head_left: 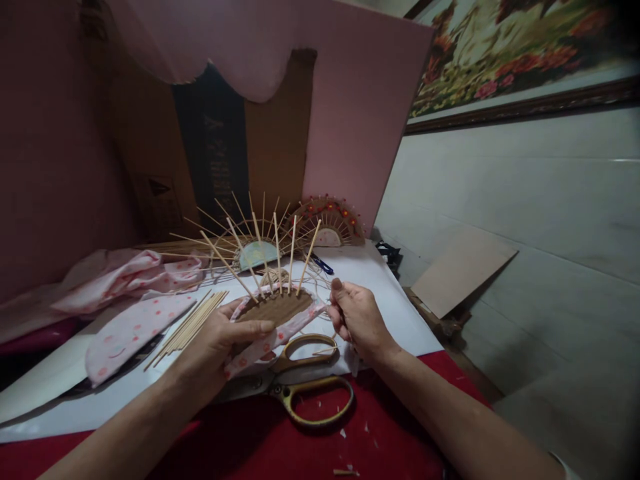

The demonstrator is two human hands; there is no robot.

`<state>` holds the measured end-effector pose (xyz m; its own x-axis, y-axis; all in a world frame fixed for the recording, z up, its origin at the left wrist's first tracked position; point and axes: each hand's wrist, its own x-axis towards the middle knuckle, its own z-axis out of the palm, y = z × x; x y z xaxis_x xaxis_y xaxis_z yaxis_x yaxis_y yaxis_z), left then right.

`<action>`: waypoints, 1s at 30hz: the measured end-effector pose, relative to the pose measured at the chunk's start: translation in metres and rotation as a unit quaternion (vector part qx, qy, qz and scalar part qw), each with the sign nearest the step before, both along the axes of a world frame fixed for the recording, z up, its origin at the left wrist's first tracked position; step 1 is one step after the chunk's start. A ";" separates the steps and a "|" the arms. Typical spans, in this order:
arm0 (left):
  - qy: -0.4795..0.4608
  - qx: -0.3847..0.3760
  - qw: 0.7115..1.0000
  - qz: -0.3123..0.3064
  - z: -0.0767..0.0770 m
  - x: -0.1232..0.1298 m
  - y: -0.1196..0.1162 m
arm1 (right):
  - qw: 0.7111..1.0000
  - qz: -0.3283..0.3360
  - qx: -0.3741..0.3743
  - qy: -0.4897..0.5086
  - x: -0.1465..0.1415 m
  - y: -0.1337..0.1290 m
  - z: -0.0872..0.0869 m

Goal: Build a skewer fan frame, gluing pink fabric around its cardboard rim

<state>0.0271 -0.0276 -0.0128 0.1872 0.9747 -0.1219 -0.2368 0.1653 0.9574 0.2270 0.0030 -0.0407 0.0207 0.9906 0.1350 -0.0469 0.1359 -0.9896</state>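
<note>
A half-round piece of corrugated cardboard (pixel 280 306), edged with pink dotted fabric (pixel 283 335), is gripped in my left hand (pixel 225 337), its thumb lying across the front. Several thin wooden sticks (pixel 277 250) fan upward from its curved edge. At the right end of the piece, my right hand (pixel 357 317) is closed in a pinch; whatever is between the fingertips is too small to make out. Large scissors (pixel 293 393) with gold-coloured handles lie just below the hands, their blades partly hidden by my left hand and forearm.
Loose sticks (pixel 187 330) and a dotted fabric half-circle (pixel 137 333) lie left. Behind stand a stick fan with a pale green centre (pixel 257 254) and a decorated fan (pixel 329 236). A blue cutter (pixel 321 264) lies near twine. A large cardboard box (pixel 280 147) rises behind.
</note>
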 end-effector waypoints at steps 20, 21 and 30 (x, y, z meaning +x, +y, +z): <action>0.000 -0.005 1.000 0.012 0.002 0.001 -0.001 | 0.999 -0.017 0.050 0.003 -0.010 -0.001 0.005; -0.002 -0.004 1.000 0.012 0.003 0.001 -0.001 | 0.999 -0.016 0.046 0.005 -0.010 -0.001 0.004; -0.014 -0.006 1.000 0.015 0.004 0.001 -0.002 | 0.997 -0.044 0.032 0.058 -0.008 0.004 0.000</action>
